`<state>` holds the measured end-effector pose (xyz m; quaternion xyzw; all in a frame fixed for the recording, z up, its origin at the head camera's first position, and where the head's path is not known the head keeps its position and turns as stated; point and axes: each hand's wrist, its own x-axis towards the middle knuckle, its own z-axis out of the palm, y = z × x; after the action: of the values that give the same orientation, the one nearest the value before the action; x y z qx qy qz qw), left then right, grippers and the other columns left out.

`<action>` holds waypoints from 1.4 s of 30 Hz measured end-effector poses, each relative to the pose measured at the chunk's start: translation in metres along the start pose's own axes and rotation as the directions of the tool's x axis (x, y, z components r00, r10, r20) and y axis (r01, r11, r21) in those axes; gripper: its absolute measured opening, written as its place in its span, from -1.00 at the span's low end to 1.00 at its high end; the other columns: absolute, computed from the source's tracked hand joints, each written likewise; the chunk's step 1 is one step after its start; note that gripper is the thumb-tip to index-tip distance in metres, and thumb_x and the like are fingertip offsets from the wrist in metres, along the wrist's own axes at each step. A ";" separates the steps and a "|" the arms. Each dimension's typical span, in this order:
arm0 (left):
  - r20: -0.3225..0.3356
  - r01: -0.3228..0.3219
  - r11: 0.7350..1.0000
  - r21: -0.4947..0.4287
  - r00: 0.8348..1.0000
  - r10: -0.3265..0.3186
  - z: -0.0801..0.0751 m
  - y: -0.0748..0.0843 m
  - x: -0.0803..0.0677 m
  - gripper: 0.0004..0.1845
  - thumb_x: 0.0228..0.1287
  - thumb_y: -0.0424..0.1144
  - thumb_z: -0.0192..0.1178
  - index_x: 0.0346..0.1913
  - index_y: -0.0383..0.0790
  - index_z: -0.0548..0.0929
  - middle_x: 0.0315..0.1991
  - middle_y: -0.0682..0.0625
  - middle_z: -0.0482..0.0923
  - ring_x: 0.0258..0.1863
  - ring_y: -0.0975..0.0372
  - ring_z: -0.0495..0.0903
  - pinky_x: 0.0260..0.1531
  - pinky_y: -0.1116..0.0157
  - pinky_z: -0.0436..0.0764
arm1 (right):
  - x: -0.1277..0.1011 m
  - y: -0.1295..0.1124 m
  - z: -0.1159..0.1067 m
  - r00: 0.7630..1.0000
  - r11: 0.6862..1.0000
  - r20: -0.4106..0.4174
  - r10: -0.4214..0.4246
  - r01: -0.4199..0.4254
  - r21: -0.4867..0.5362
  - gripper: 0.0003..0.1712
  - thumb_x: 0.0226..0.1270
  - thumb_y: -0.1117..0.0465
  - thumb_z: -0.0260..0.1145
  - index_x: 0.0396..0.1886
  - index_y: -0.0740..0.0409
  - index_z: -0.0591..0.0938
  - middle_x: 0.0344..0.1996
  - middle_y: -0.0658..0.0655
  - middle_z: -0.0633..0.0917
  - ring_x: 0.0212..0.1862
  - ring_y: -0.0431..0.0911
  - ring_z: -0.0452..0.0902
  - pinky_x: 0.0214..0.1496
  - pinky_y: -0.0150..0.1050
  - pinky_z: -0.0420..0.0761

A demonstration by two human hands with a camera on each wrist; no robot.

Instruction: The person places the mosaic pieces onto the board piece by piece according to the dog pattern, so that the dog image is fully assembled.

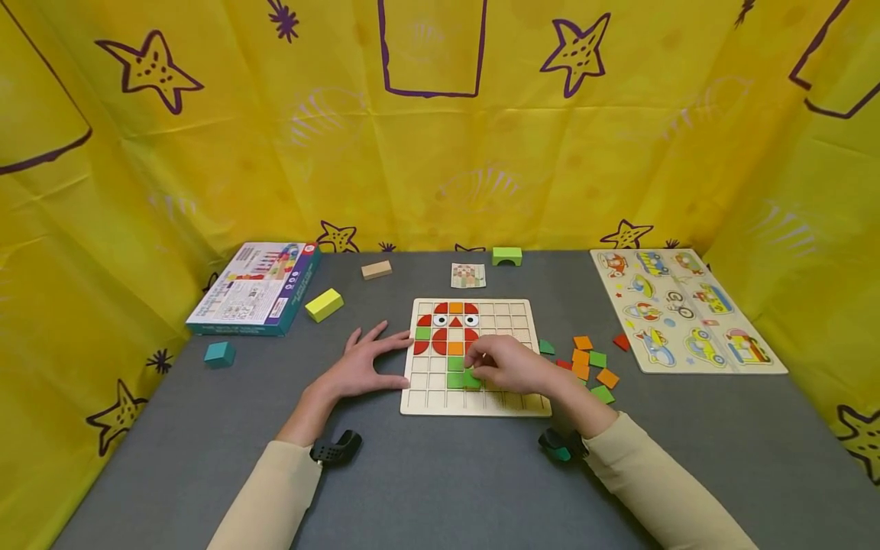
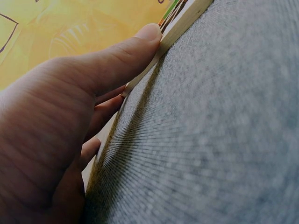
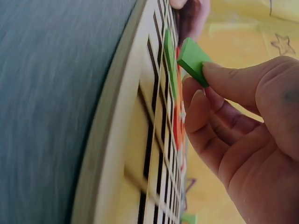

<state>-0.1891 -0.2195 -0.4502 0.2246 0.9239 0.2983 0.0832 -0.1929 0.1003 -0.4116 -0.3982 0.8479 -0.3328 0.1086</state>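
A wooden grid board [image 1: 426, 402] lies on the table with red, orange, green and eye-marked tiles set in its cells, mostly in the upper left and middle. My left hand [image 1: 360, 368] steadies the board's left edge, its fingers spread and the thumb [image 2: 140, 39] on the rim. Between thumb and fingertips, my right hand [image 1: 512, 365] pinches a green tile [image 3: 192, 60], tilted close over the board's middle. Beside it, green tiles [image 1: 455, 380] sit in the cells below an orange tile [image 1: 455, 348].
Loose orange tiles [image 1: 580, 357], with green and red ones, lie right of the board. A picture card [image 1: 468, 276] and green arch block [image 1: 507, 257] stand behind it. At left are a box [image 1: 250, 283], yellow block [image 1: 325, 305] and teal block [image 1: 219, 354]; at right, a vehicle puzzle [image 1: 677, 305].
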 end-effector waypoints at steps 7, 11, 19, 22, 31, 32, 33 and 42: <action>-0.012 -0.006 1.000 -0.004 1.000 0.006 0.001 -0.001 0.001 -0.19 0.15 0.21 0.43 0.45 0.00 0.49 0.52 0.08 0.25 0.58 -0.09 -0.18 0.39 -0.26 -0.42 | 0.013 -0.014 0.015 0.997 0.999 0.070 -0.041 0.042 -0.006 -0.93 0.37 0.34 0.38 -0.24 0.08 0.68 -0.37 -0.14 0.60 -0.29 -0.19 0.49 -0.12 -0.26 0.57; -0.012 -0.006 1.000 -0.011 1.000 0.006 0.002 -0.001 -0.001 -0.19 0.15 0.21 0.42 0.45 0.02 0.48 0.52 0.08 0.25 0.58 -0.10 -0.18 0.38 -0.26 -0.42 | 0.015 -0.015 0.021 0.995 0.999 0.096 -0.015 0.020 -0.048 -0.93 0.37 0.31 0.38 -0.24 0.05 0.68 -0.38 -0.16 0.59 -0.29 -0.20 0.48 -0.10 -0.26 0.57; -0.030 -0.023 1.000 -0.008 0.999 0.022 0.003 -0.003 -0.002 -0.20 0.15 0.18 0.44 0.44 -0.01 0.50 0.51 0.08 0.26 0.58 -0.09 -0.16 0.39 -0.26 -0.41 | 0.013 -0.015 0.025 0.992 0.994 0.123 -0.032 0.045 -0.103 -0.97 0.37 0.24 0.40 -0.23 0.06 0.70 -0.39 -0.15 0.57 -0.31 -0.21 0.47 -0.16 -0.30 0.55; -0.030 -0.024 1.000 -0.007 0.999 0.023 0.003 -0.004 -0.001 -0.20 0.15 0.17 0.44 0.44 -0.01 0.50 0.51 0.08 0.26 0.58 -0.09 -0.16 0.39 -0.26 -0.41 | 0.011 -0.016 0.025 0.992 0.994 0.124 -0.035 0.047 -0.096 -0.94 0.38 0.23 0.40 -0.19 0.06 0.71 -0.37 -0.14 0.56 -0.30 -0.21 0.46 -0.16 -0.31 0.54; -0.017 -0.015 1.000 0.003 1.000 0.015 0.003 -0.003 0.001 -0.19 0.15 0.20 0.43 0.45 0.01 0.49 0.52 0.08 0.25 0.58 -0.09 -0.17 0.39 -0.26 -0.41 | -0.003 -0.004 0.008 0.999 0.998 0.030 -0.039 0.041 -0.046 -0.87 0.34 0.25 0.44 -0.16 0.14 0.71 -0.36 -0.12 0.59 -0.31 -0.19 0.47 -0.18 -0.27 0.56; -0.018 -0.015 1.000 0.003 1.000 0.015 0.003 -0.002 0.001 -0.19 0.15 0.20 0.43 0.45 0.00 0.49 0.52 0.08 0.25 0.58 -0.09 -0.17 0.39 -0.26 -0.41 | -0.006 -0.002 0.005 0.999 0.999 0.016 -0.028 0.029 -0.037 -0.86 0.34 0.25 0.45 -0.14 0.15 0.71 -0.36 -0.12 0.59 -0.31 -0.18 0.47 -0.19 -0.26 0.56; -0.018 -0.013 1.000 0.004 1.000 0.013 0.003 -0.002 0.001 -0.18 0.14 0.20 0.43 0.45 0.00 0.49 0.52 0.07 0.25 0.58 -0.09 -0.17 0.39 -0.26 -0.42 | -0.009 0.000 0.001 1.000 1.000 0.004 -0.017 0.017 -0.026 -0.84 0.34 0.25 0.45 -0.13 0.16 0.71 -0.36 -0.12 0.60 -0.31 -0.18 0.47 -0.19 -0.26 0.56; -0.014 -0.012 1.000 0.001 1.000 0.012 0.002 -0.001 0.000 -0.18 0.15 0.18 0.44 0.45 -0.02 0.49 0.52 0.06 0.24 0.58 -0.10 -0.17 0.39 -0.24 -0.42 | -0.046 0.031 -0.031 0.989 0.998 -0.133 0.067 -0.067 0.004 -0.76 0.30 0.30 0.47 -0.07 0.25 0.68 -0.32 -0.07 0.63 -0.26 -0.15 0.53 -0.19 -0.22 0.60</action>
<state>-0.1890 -0.2194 -0.4529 0.2282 0.9233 0.2999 0.0746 -0.1954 0.1636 -0.4116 -0.3464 0.8663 -0.3545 0.0631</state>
